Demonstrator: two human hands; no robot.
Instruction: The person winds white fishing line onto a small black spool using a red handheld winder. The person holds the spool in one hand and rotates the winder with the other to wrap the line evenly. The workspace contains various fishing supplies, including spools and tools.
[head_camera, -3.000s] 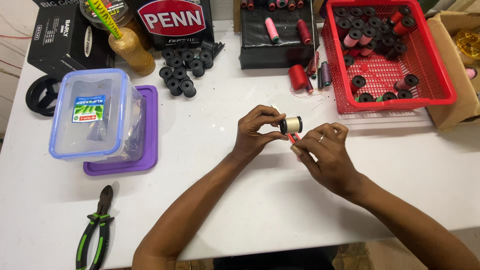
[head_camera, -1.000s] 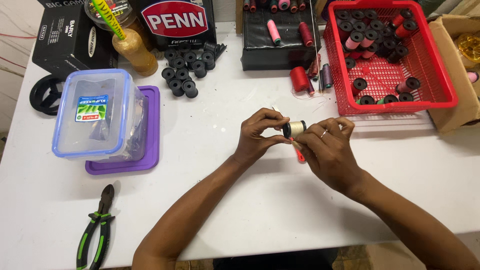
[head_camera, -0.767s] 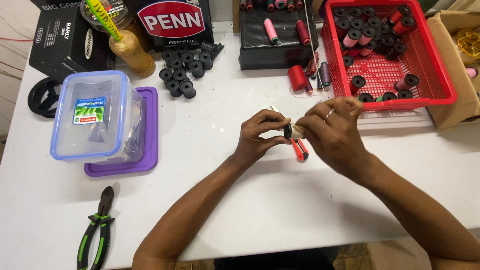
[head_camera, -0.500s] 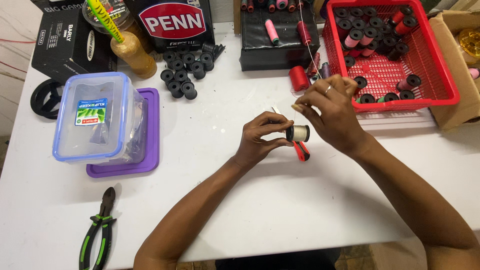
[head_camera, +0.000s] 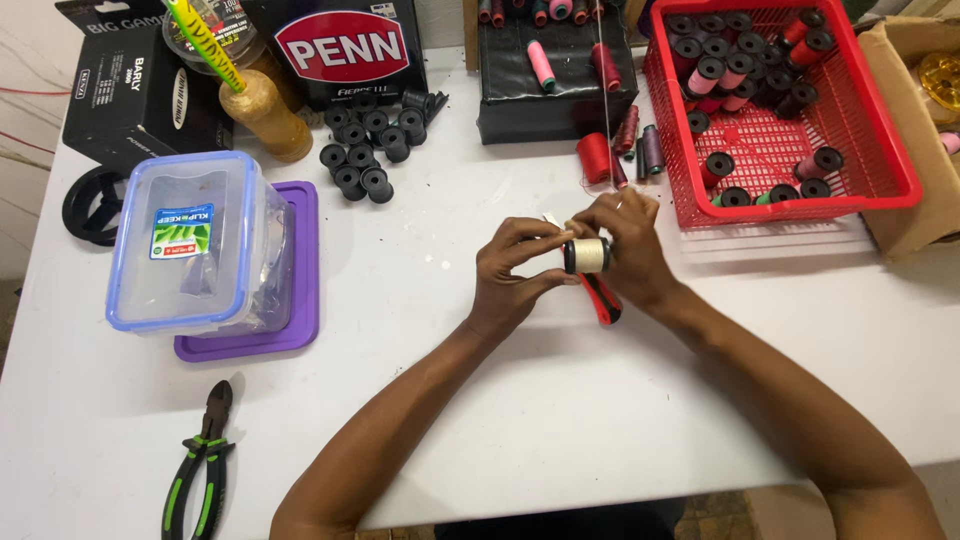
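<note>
**Cream thread spool, held at mid-frame between both hands**

The small spool (head_camera: 588, 256), black-ended and wound with pale cream thread, sits just right of the frame's centre, lifted above the white table (head_camera: 500, 420). My left hand (head_camera: 515, 275) is closed on it, thumb and fingers pinching the spool from the left side. My right hand (head_camera: 625, 245) is curled over it from the right and above, fingertips touching its upper edge; a red-and-black handled tool (head_camera: 601, 298) pokes out below that hand, and it seems to be tucked in my right palm, though I cannot tell how firmly.

I judge the step in hand to be working the thread at the spool, finding or securing its loose end. The next move calls for a steady left pinch so the spool does not roll, and fine fingertip work from the right.

In the upper right of the frame stands a red basket (head_camera: 880, 170) of black and coloured spools. A cluster of empty black bobbins (head_camera: 372, 150) lies at upper centre-left. A clear lidded box (head_camera: 190, 245) on a purple lid is at left, and green-handled pliers (head_camera: 205, 465) lie at lower left.
</note>
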